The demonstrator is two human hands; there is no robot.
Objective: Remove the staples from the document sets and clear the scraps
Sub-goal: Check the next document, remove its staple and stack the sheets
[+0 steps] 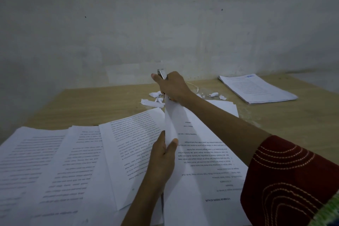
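Nearest, the red sleeve with pale stitched curves covers the right upper arm. Beside it lies the document set being worked on: white sheets of black printed text with a bold heading at the near end, the print upside down to the viewer. It rests on the near middle of the wooden table. 3 more printed pages fan out to its left, overlapping each other.

1 sheet of the set is lifted into a narrow upright fold. The left hand pinches that fold low down between thumb and fingers. At the far end of the fold, the right hand has its fingers curled round a shiny metal tool, thumb stretched out to the left. The tool's working end is hidden behind the hand, so its kind cannot be told.

Under the right forearm lie a few sheets showing no print. Past the right hand, torn white scraps are scattered on the table on both sides of it, at least 7, plus 1 thin curled strip.

At the far right sits 1 tidy stack of printed papers, well apart from the rest. A grey wall stands behind.
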